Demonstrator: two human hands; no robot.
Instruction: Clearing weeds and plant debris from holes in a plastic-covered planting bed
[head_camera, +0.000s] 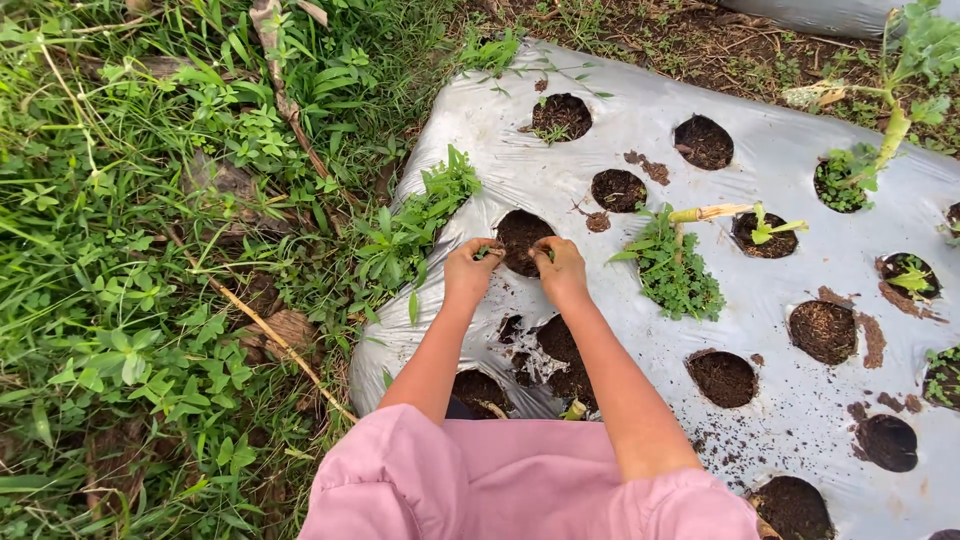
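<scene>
The planting hole (521, 240) both hands work at lies near the left edge of the silver plastic mulch sheet (780, 160), a round opening filled with dark soil. The left hand (472, 268) rests on the hole's left rim, fingers curled and pinching a small green sprig (484, 252). The right hand (559, 268) sits on the right rim, fingers bent inward and also closed on a bit of green; what exactly it grips is too small to tell. Both forearms reach straight forward from pink sleeves (500, 485), nearly parallel, wrists close together.

Just beyond the hole, more soil-filled holes (618, 189) dot the sheet in rows, some bare, some sprouting small weeds. Beside the right hand a leafy green weed clump (675, 272) spreads over the plastic, with a cut pale stem (708, 212) lying next to it. Under the forearms the plastic is torn and crumpled around two near holes, with loose soil scattered on it. A taller seedling (895, 120) stands toward the sheet's far right corner. Along the left edge, weeds (420, 215) lean onto the plastic, and beyond them lies thick grass (150, 250) with dry sticks and dead leaves.
</scene>
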